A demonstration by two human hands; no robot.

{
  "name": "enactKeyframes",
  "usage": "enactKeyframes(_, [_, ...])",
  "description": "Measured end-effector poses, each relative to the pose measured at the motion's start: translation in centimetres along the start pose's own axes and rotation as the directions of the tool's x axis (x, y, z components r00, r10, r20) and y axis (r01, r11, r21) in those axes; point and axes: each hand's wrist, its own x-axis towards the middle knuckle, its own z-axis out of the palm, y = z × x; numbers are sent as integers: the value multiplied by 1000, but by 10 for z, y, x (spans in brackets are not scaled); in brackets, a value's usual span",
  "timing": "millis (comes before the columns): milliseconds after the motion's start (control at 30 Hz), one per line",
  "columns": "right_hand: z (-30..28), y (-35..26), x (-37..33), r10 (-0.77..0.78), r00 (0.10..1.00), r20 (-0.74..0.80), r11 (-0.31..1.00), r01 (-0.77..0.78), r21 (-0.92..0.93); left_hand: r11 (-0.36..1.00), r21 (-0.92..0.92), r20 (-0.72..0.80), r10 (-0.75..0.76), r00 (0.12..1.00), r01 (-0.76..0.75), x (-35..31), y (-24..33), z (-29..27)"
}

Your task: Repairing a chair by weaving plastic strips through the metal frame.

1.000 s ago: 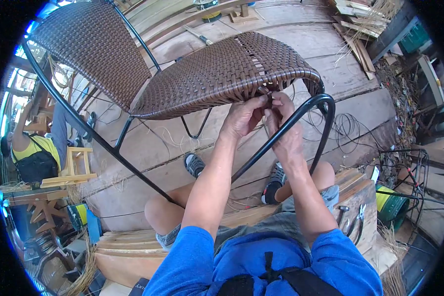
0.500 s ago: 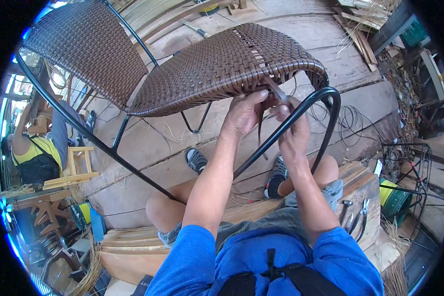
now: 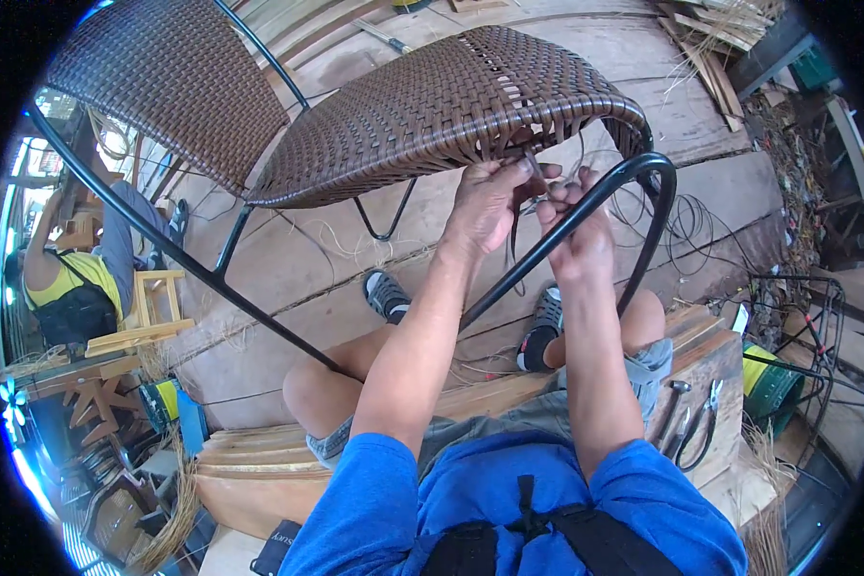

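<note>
A chair of woven brown strips on a black tube frame stands tilted before me, its seat (image 3: 403,115) facing up. Under the seat's near right edge, my left hand (image 3: 485,206) pinches a flat brown strip (image 3: 538,175) of the same kind as the weave. A loose tail of strip hangs below that hand. Close beside it is my right hand (image 3: 586,235), partly behind the bent black tube (image 3: 605,197). Its fingers are loosely curled, apart and a little blurred, with nothing plainly held. The left fingers partly cover where the strip meets the seat edge.
Pliers (image 3: 706,422) and a small hammer (image 3: 672,408) lie on the wooden bench at my right. Coiled thin cord (image 3: 686,230) lies on the plank floor. Another person (image 3: 77,288) in yellow works at the left. A green-yellow bucket (image 3: 773,384) stands at the right.
My right hand has come off the strip at the seat edge and its fingers have loosened. My left hand keeps its pinch. The chair sits slightly higher in view.
</note>
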Motion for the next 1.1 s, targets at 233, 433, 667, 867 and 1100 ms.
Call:
enactKeyframes(233, [-1,-4,-16,-344,919,191,646,379,-662,999,2,21,38,999,-38,1,-4,-1])
enactKeyframes(433, [-10,-16,-22,-246,936,252,415,336,-845,994,-65,35,87,996,-85,2,-8,-1])
enactKeyframes(667, [-18,-18,-16,-195,950,243,422,304,-854,995,-67,39,82,996,-79,5,-11,-7])
enactKeyframes(867, [-25,-19,0,-280,884,375,368,460,-808,995,-88,81,63,995,-56,9,-13,-13])
enactKeyframes(1100, [-16,-25,4,-303,900,314,412,421,-808,999,-16,42,41,998,-41,6,-9,-12])
